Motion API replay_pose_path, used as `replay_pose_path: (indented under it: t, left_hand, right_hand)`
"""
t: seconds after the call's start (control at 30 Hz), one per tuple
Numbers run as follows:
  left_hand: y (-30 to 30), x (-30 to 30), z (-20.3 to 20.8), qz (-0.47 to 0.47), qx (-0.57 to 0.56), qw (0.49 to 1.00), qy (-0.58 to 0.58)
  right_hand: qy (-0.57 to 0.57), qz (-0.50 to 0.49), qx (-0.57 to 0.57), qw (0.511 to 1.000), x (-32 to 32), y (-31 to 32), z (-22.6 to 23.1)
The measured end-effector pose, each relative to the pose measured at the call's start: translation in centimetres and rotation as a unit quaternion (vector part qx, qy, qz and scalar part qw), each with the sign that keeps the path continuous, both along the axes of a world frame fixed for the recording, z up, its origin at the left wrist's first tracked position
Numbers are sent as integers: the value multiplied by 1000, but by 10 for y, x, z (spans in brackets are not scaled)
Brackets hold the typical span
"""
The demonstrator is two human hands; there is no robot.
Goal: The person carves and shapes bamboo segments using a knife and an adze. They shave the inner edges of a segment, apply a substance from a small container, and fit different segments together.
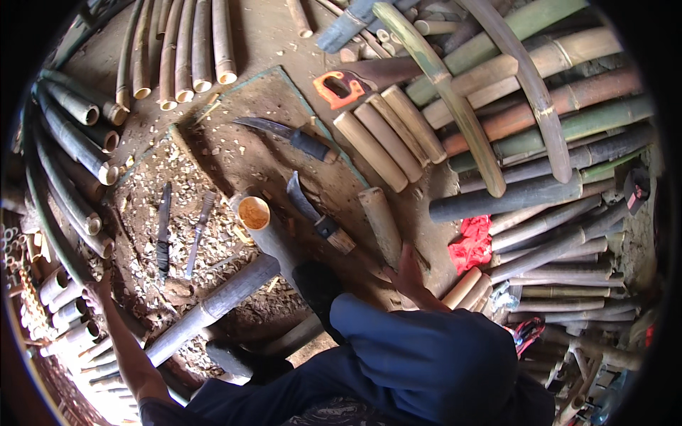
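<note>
My left hand [99,292] is closed around the near end of a long dark green bamboo pole [48,213] at the left. At the right, my right hand [409,275] has thumb and fingers on either side of the near end of a short pale bamboo section [381,221]. A large bamboo tube [283,247] with an orange-brown filled mouth rests against my leg, meeting a thick bamboo pole [213,307]. Close by lies a curved knife [312,213] with a wooden handle. Farther off is a larger curved blade [295,138] with a dark grip.
Wood chips cover the ground, with two narrow knives [164,231] lying among them. Ahead is an orange-handled saw [341,88] beside several short bamboo sections [383,145]. Stacked poles [547,106] fill the right, near a red cloth [471,243]. More bamboo [170,53] lies at the back left.
</note>
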State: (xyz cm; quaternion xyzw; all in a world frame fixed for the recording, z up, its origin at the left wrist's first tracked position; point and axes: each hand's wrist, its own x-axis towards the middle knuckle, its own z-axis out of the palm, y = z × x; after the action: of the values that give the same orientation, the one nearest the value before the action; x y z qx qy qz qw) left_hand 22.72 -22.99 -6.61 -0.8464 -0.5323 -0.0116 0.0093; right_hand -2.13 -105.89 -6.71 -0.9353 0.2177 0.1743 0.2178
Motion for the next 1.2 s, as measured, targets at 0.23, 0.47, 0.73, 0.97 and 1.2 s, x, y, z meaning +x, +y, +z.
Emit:
replay_pose_path:
  t: [0.23, 0.47, 0.73, 0.97, 1.2]
  left_hand:
    - [38, -40, -13, -14, -61, 998, 20]
    - [48, -31, 18, -173, -107, 978, -48]
    - [-50, 65, 115, -176, -375, 860, -297]
    - [-227, 58, 77, -234, -552, 680, -421]
    - [-405, 22, 114, -186, -781, 493, -337]
  right_hand:
    - [12, 2, 9, 1000, 3, 3, 3]
    - [10, 10, 30, 999, 7, -2, 9]
    - [187, 116, -168, 961, 59, 17, 60]
    - [-78, 157, 413, 894, 215, 164, 178]
    - [38, 308, 406, 860, 285, 176, 157]
